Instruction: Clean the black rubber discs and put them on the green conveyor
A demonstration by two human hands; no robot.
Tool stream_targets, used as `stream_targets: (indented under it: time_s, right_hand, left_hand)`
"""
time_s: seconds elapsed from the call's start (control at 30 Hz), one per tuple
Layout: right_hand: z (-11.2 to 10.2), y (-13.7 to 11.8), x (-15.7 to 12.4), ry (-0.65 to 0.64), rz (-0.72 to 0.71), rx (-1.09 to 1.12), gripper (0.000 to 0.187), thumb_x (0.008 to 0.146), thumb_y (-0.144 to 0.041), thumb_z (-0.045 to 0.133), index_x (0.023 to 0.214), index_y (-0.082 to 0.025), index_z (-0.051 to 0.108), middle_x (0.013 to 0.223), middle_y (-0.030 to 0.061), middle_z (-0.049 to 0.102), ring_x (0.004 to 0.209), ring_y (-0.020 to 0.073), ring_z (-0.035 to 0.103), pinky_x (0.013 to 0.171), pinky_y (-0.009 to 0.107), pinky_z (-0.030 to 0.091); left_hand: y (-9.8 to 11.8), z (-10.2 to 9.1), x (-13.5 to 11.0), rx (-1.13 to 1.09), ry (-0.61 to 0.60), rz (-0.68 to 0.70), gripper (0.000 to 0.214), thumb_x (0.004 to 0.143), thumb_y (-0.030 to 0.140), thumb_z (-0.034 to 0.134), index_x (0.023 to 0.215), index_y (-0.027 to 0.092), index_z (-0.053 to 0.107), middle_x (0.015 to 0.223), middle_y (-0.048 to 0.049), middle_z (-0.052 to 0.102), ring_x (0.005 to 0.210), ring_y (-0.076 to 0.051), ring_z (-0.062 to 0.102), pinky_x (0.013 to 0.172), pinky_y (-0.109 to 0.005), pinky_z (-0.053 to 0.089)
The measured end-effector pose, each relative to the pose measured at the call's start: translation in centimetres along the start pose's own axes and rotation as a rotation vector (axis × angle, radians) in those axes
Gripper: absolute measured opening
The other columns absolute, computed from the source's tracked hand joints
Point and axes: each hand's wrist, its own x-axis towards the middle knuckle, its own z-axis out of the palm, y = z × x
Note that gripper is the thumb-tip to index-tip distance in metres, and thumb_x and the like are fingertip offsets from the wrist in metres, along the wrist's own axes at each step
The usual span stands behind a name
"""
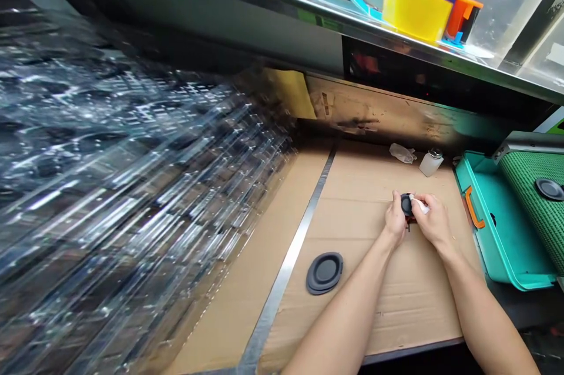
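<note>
Left hand [395, 219] gripping black disc [406, 204], right hand [434, 223] perhaps pinching wipe [420, 206]

Dark grey disc [325, 273] on brown cardboard [374, 304] — teal tray [506, 234], orange handle [473, 215], yellow bin [414, 10]

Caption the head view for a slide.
The left hand and right hand hold a small black part and white wipe over cardboard, black disc nearby.

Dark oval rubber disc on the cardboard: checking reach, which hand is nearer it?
Left. The left hand is up-right of the dark oval disc; the right hand lies farther right.
</note>
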Motion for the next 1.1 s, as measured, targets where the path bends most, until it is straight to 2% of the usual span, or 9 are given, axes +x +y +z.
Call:
stream_targets:
  time_s: [0.17, 0.3, 0.47, 0.63, 0.73, 1.1]
  right_hand:
    - [0.2, 0.2, 0.4, 0.002, 0.061, -0.031, 0.025, 0.089, -0.038, 0.055, 0.087, -0.021, 0.074, 0.089, 0.0051, 0.075, 0.079, 0.0181, 0.065, 0.072, 0.026, 0.045]
    - [0.9, -0.8, 0.3, 0.018, 0.177, -0.05, 0.026, 0.088, -0.039, 0.055, 0.079, -0.021, 0.072, 0.078, 0.0037, 0.074, 0.07, 0.0173, 0.063, 0.066, 0.025, 0.042]
    - [1.4, -1.6, 0.6, 0.06, 0.257, -0.049, 0.024, 0.085, -0.038, 0.053, 0.075, -0.021, 0.069, 0.072, 0.0035, 0.072, 0.066, 0.0177, 0.06, 0.064, 0.026, 0.041]
    - [1.3, -1.6, 0.5, 0.052, 0.19, -0.042, 0.026, 0.087, -0.037, 0.051, 0.076, -0.021, 0.068, 0.075, 0.004, 0.071, 0.068, 0.017, 0.06, 0.066, 0.025, 0.04]
    - [1.3, -1.6, 0.3, 0.079, 0.176, -0.073, 0.026, 0.087, -0.035, 0.05, 0.075, -0.02, 0.068, 0.076, 0.0045, 0.07, 0.07, 0.0169, 0.059, 0.068, 0.025, 0.04]
    - [1.9, -1.2, 0.1, 0.068, 0.084, -0.127, 0.022, 0.088, -0.029, 0.051, 0.075, -0.021, 0.067, 0.08, 0.0047, 0.07, 0.075, 0.017, 0.061, 0.071, 0.025, 0.04]
  left_hand:
    - [-1.0, -0.6, 0.3, 0.175, -0.006, 0.106, 0.065, 0.091, 0.073, 0.05, 0.102, 0.013, 0.074, 0.097, -0.013, 0.076, 0.088, -0.024, 0.072, 0.072, -0.031, 0.057]
    - [-1.2, -1.0, 0.0, 0.273, -0.01, 0.228, 0.044, 0.097, 0.054, 0.054, 0.103, 0.016, 0.076, 0.11, -0.0119, 0.075, 0.109, -0.025, 0.068, 0.098, -0.033, 0.053]
    - [-1.0, -1.1, -0.7, 0.286, -0.01, 0.317, 0.032, 0.099, 0.039, 0.056, 0.111, 0.017, 0.076, 0.121, -0.0112, 0.073, 0.121, -0.024, 0.063, 0.111, -0.032, 0.043]
    - [-1.3, -1.4, -0.6, 0.395, -0.019, 0.358, 0.041, 0.102, 0.044, 0.048, 0.12, 0.017, 0.073, 0.126, -0.0117, 0.072, 0.122, -0.024, 0.063, 0.112, -0.034, 0.043]
    - [-1.5, -1.6, -0.4, 0.422, -0.033, 0.375, 0.042, 0.102, 0.047, 0.049, 0.119, 0.018, 0.074, 0.129, -0.0104, 0.07, 0.126, -0.024, 0.06, 0.114, -0.034, 0.041]
    - [-0.9, -1.1, -0.6, 0.342, -0.001, 0.284, 0.034, 0.1, 0.039, 0.053, 0.114, 0.016, 0.075, 0.123, -0.0113, 0.072, 0.121, -0.025, 0.063, 0.111, -0.034, 0.043]
